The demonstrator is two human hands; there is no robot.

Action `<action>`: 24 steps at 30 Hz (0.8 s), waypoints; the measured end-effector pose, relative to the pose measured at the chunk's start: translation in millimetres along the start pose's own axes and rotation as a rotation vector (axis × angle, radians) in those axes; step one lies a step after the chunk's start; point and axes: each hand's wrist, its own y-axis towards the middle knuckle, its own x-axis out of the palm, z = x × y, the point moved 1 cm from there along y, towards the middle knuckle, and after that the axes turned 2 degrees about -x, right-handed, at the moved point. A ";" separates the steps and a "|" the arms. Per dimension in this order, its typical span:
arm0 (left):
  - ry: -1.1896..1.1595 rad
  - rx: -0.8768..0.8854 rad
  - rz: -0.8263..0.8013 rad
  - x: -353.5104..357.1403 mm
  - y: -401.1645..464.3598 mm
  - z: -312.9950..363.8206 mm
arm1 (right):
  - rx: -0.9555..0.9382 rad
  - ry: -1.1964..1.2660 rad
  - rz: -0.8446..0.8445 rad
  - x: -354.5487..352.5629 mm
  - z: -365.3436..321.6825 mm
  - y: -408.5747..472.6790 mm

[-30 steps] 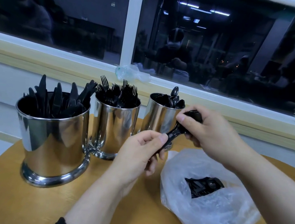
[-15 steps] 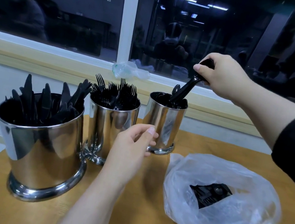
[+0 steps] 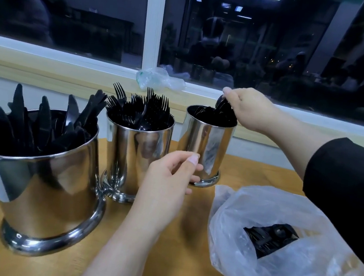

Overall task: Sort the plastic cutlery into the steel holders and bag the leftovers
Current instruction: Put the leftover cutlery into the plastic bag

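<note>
A black spoon (image 3: 221, 103) stands in the right steel holder (image 3: 206, 145) — the right hand (image 3: 251, 109) pinches its top at the rim. The left hand (image 3: 166, 186) hovers loosely curled, holding nothing, before the fork holder (image 3: 137, 153). Left stands the knife holder (image 3: 42, 178); right — a plastic bag (image 3: 288, 252) of cutlery on the wooden table (image 3: 176, 262).

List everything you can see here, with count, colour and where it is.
steel holders: three, silver, in a row on the table.
knives: many, black, left holder.
forks: many, black, middle holder.
spoons: several, black, right holder.
plastic bag: one, clear, right front, black cutlery inside.
crumpled plastic: one, clear, window sill.
table: one, tan wood.
left hand: empty, before the holders.
right hand: grip on spoons at the right holder.
</note>
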 end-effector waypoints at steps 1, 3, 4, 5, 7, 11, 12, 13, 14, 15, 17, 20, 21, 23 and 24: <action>0.003 0.000 0.000 0.2 -0.2 0.1 | -0.010 0.012 0.037 0.0 2.5 -2.8; 0.015 0.003 0.002 1.6 -1.2 0.9 | -0.036 0.058 0.140 -4.2 5.8 -13.6; 0.025 0.011 0.004 2.2 -1.9 1.4 | -0.047 0.105 0.195 -8.2 6.4 -23.6; 0.040 0.031 0.004 3.4 -3.1 2.7 | -0.057 0.159 0.243 -13.1 6.0 -37.5; 0.086 0.121 -0.004 7.1 -7.5 4.4 | -0.097 0.249 0.310 -24.2 4.1 -75.2; 0.214 0.385 -0.146 25.0 -28.5 7.3 | -0.170 0.291 0.198 -35.6 14.1 -169.0; 0.275 0.440 -0.198 31.6 -34.8 7.3 | -0.153 0.281 0.106 -34.3 21.1 -188.7; 0.351 0.484 -0.250 38.7 -41.0 6.0 | -0.120 0.251 0.004 -30.8 27.4 -203.9; 0.437 0.510 -0.306 46.3 -46.1 2.0 | -0.081 0.197 -0.098 -24.4 34.7 -215.0; 0.540 0.522 -0.362 53.7 -50.0 -3.0 | -0.057 0.126 -0.186 -15.7 42.5 -222.6; 0.779 0.532 -0.473 68.0 -55.6 -13.6 | -0.064 -0.023 -0.298 4.1 55.4 -233.1; 1.090 0.506 -0.522 80.0 -57.1 -23.2 | -0.059 -0.125 -0.279 25.7 71.8 -241.4; 1.135 0.488 -0.506 80.9 -56.2 -25.1 | -0.023 -0.137 -0.283 28.0 74.7 -243.7; 1.149 0.461 -0.476 80.9 -53.7 -27.7 | 0.054 -0.140 -0.360 29.1 77.8 -248.4; 1.142 0.453 -0.470 80.7 -52.8 -28.6 | 0.077 -0.131 -0.405 28.7 77.9 -249.7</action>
